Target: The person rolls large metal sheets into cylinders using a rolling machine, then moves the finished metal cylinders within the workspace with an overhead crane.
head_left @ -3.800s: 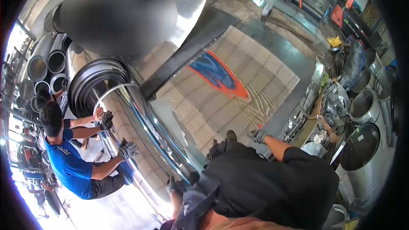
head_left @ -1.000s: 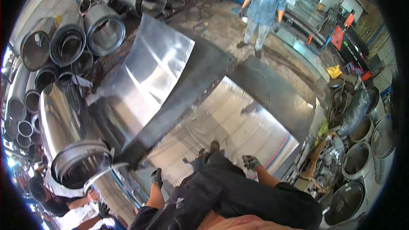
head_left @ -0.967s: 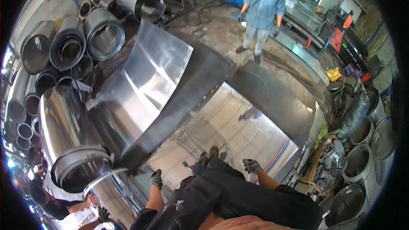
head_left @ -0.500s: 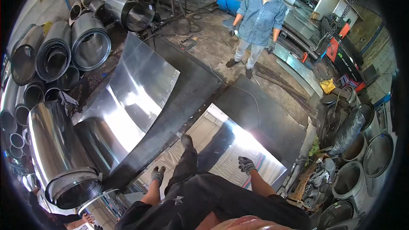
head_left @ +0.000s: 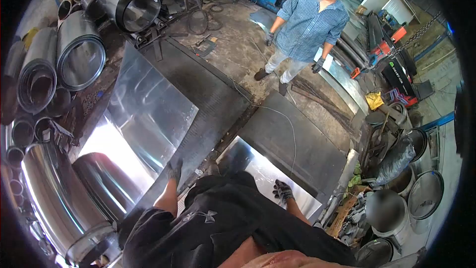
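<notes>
My left hand [head_left: 174, 169], in a dark glove, hangs beside the lower right edge of a large shiny metal sheet [head_left: 148, 106] that unrolls from a big coil [head_left: 54, 188]. Its fingers are stretched out and nothing shows in them. On the other side my right hand [head_left: 283, 191], in a grey and black glove, overlaps a flat bright metal sheet [head_left: 258, 166] on the floor in front of me. The right fingers are loosely bent and apart, holding nothing. My body hides the near part of the flat sheet.
A person [head_left: 307, 25] in a checked shirt and gloves stands ahead, facing me. Rolled metal sheets [head_left: 82, 52] are stacked at left. Dark floor plates [head_left: 277, 129] carry a thin cable [head_left: 292, 141]. Drums [head_left: 386, 216] and scrap [head_left: 347, 213] line the right side.
My view has shifted forward, and the flat sheet is now more hidden by my body. My left hand has moved up towards the edge of the unrolled sheet. The other person appears nearer.
</notes>
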Demonstrator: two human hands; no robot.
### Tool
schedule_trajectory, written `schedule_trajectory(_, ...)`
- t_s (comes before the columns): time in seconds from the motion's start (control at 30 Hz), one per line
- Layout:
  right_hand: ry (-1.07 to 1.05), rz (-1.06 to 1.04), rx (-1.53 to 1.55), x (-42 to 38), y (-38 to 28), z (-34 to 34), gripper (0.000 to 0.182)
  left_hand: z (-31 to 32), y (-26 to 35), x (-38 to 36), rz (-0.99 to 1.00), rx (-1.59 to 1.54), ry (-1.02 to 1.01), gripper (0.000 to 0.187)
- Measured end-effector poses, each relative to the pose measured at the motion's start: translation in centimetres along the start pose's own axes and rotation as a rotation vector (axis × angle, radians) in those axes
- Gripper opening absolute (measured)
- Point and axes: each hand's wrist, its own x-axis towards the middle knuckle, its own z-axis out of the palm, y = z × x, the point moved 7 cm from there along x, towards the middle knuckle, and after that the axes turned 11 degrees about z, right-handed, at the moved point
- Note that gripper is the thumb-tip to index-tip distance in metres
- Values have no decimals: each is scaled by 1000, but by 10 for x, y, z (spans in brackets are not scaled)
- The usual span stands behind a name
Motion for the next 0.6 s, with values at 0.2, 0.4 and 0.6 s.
schedule_trajectory(0.2, 6, -77, -3, 8, -84, 32, 29, -17, 242, 127, 169, 41, 156, 115)
schedule_trajectory(0.4, -47, -45, -255, 58, -128, 64, 17, 23, 285, 192, 64, 216, 234, 114)
schedule_trajectory(0.6, -335, 135, -165, 203, -180, 86, 32, 48, 269, 239, -11, 211, 246, 110)
